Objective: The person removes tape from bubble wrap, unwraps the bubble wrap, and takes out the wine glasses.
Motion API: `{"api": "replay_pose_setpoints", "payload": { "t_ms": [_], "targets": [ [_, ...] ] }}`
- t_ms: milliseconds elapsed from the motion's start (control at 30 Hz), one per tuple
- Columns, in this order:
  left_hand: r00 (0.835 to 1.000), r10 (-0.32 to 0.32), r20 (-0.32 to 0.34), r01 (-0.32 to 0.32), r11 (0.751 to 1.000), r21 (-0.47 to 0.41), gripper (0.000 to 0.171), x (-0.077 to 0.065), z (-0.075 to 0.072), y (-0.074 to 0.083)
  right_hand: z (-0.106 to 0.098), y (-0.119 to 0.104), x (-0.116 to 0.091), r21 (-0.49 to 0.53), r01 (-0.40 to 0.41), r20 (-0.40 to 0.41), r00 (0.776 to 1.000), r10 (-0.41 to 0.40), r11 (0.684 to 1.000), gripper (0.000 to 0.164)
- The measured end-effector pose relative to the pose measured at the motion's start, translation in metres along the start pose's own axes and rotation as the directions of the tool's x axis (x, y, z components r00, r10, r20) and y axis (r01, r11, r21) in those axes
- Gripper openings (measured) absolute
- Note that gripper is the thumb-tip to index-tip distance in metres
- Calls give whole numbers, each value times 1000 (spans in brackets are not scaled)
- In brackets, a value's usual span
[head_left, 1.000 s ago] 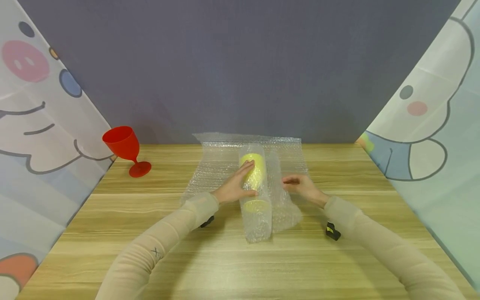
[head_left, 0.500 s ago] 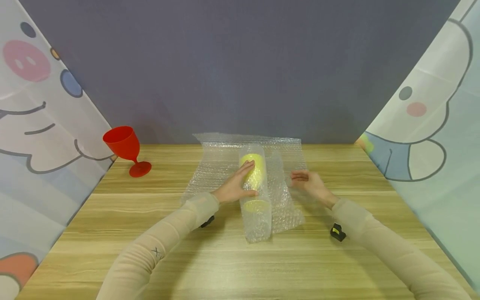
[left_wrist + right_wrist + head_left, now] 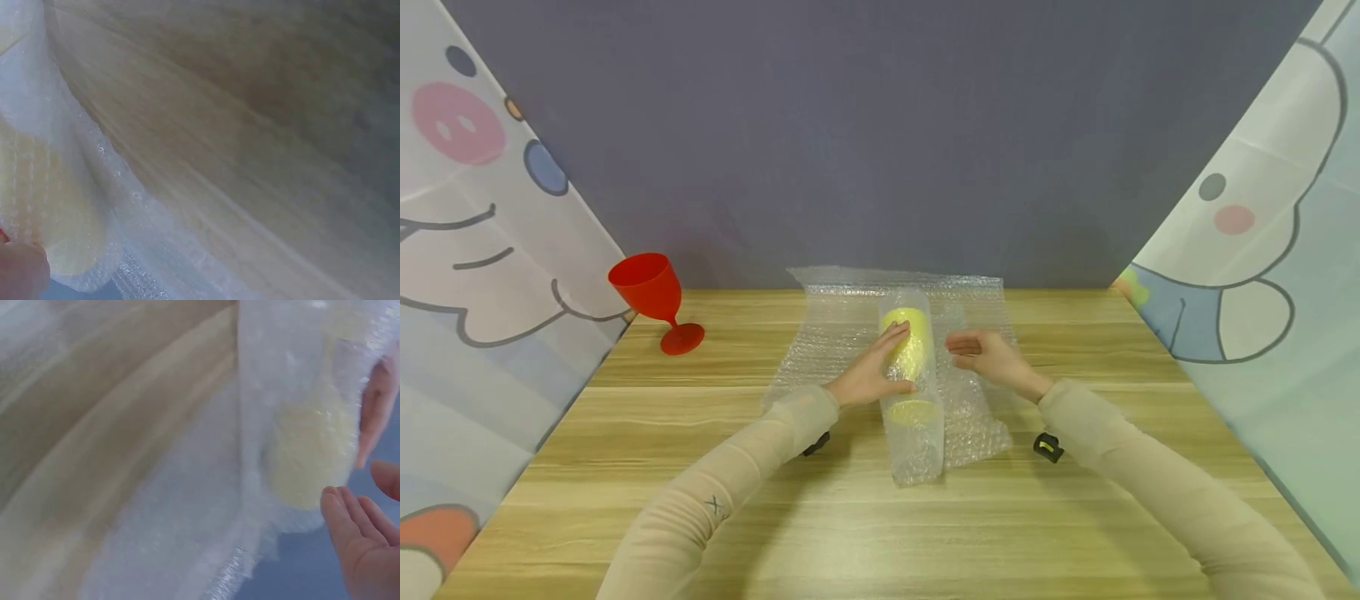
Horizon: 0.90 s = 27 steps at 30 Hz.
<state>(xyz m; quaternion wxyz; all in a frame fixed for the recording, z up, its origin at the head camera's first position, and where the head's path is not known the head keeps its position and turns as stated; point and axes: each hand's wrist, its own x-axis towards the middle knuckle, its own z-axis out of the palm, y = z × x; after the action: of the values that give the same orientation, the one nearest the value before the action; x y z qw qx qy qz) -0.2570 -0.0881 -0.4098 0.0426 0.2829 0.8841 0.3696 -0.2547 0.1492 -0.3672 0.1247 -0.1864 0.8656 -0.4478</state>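
A yellow goblet (image 3: 916, 350) lies inside a roll of clear bubble wrap (image 3: 917, 454), seen through the layers. My left hand (image 3: 867, 377) rests on the roll from the left, its fingers over the bowl and its thumb near the stem. In the left wrist view, a fingertip (image 3: 24, 265) presses against the wrap over the yellow bowl. To the right of the roll, my right hand (image 3: 996, 358) is held above the loose flap, fingers straight and together, thumb apart. The right wrist view has the right hand (image 3: 369, 550) close to the wrapped goblet, holding nothing.
A red goblet (image 3: 655, 292) stands at the back left of the wooden table (image 3: 880, 550). Unrolled bubble wrap (image 3: 835, 325) spreads behind the roll, up to the grey wall (image 3: 880, 150). Printed cartoon panels (image 3: 1232, 250) flank both sides.
My right hand drew back to the right from the flap, then came left over it. The flap now lies flatter and spreads further right. My left hand has stayed on the roll.
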Motion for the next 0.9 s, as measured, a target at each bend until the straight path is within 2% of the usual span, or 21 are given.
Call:
{"api": "replay_pose_setpoints", "payload": {
  "t_ms": [200, 367, 500, 600, 633, 767, 900],
  "targets": [
    [1000, -9, 10, 9, 1000, 6, 95, 0, -1, 0, 14, 13, 6, -18, -43, 113, 993, 45, 999, 49],
    [1000, 4, 10, -4, 1000, 1, 95, -1, -2, -1, 22, 24, 4, -24, -77, 121, 989, 79, 997, 56],
    [1000, 10, 9, -10, 1000, -17, 96, -2, -2, -2, 26, 29, -1, 66, -153, 149, 979, 142, 986, 67],
    [1000, 6, 12, -6, 1000, -16, 96, -3, -4, -2, 27, 31, -3, 98, -155, 161, 977, 138, 983, 73],
    [1000, 2, 11, -2, 1000, -15, 96, -4, -5, -2, 27, 33, -3, 83, -132, 158, 980, 117, 988, 73],
    [1000, -5, 16, 5, 1000, -18, 95, -7, -10, -2, 29, 38, -4, 55, -127, 161, 980, 117, 990, 76],
    [999, -18, 27, 18, 1000, -17, 91, -12, -17, -2, 31, 41, -6, -50, -104, 150, 983, 110, 993, 79]
  ]
}}
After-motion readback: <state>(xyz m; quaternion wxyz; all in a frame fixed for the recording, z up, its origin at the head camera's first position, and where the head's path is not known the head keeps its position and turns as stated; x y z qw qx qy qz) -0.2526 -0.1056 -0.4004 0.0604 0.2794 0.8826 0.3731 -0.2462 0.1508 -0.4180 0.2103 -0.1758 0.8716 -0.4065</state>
